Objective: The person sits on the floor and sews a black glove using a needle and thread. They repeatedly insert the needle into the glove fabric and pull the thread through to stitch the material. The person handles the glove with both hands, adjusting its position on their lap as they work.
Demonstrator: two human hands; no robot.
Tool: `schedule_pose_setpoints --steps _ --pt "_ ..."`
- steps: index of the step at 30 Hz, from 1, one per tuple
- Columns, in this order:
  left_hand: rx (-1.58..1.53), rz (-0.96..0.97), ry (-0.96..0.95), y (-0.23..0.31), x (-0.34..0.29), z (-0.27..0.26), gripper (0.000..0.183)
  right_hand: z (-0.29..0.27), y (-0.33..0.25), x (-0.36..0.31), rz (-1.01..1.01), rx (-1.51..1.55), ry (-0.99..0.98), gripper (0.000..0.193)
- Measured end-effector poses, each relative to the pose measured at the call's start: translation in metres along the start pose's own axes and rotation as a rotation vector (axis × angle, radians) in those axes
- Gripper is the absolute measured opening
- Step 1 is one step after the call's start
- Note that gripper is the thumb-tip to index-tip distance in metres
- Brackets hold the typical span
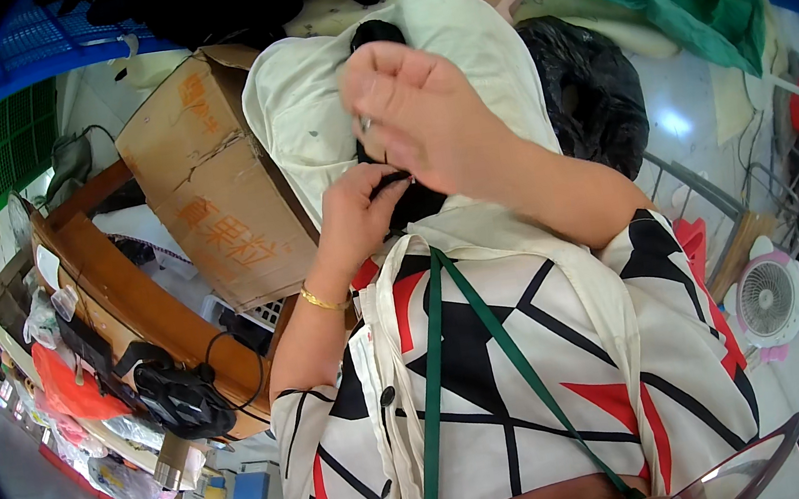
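Fabric [419, 206], black, lies at the near edge of the white cloth [484, 46]. Left hand [355, 215]: thumb and forefinger pinch the fabric. Right hand [422, 115]: raised just beyond, fingers curled; grip cannot be told. Carton [209, 184]: beside the cloth's left edge. Black bag [614, 80]: beside the right edge.

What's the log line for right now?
left hand: pinching black material | right hand: raised above, hold unclear | underneath: white cloth | leftward: cardboard box
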State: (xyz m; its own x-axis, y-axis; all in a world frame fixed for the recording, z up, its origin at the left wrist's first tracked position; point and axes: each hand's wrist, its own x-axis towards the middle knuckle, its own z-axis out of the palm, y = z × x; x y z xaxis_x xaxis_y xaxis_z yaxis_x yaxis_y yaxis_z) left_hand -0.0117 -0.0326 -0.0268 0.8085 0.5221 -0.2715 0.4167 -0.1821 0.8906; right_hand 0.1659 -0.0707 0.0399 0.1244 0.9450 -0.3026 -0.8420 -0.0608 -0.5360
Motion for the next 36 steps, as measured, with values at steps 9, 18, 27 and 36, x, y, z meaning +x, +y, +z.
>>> schedule_pose_setpoints --steps 9,18,27,36 --pt "0.053 -0.359 -0.052 -0.005 0.008 -0.010 0.031 -0.034 -0.027 0.004 -0.076 -0.115 0.076 0.012" --pt "0.331 -0.502 -0.036 -0.003 -0.039 0.002 0.064 -0.093 -0.027 -0.021 -0.151 -0.259 0.352 0.005" --pt "0.165 -0.333 0.267 0.017 -0.044 -0.006 0.040 -0.050 -0.061 -0.028 -0.192 -0.270 0.086 0.018" --pt "-0.194 0.120 0.562 -0.004 -0.005 -0.123 0.012 -0.002 -0.052 -0.037 -0.215 -0.444 -0.112 0.018"
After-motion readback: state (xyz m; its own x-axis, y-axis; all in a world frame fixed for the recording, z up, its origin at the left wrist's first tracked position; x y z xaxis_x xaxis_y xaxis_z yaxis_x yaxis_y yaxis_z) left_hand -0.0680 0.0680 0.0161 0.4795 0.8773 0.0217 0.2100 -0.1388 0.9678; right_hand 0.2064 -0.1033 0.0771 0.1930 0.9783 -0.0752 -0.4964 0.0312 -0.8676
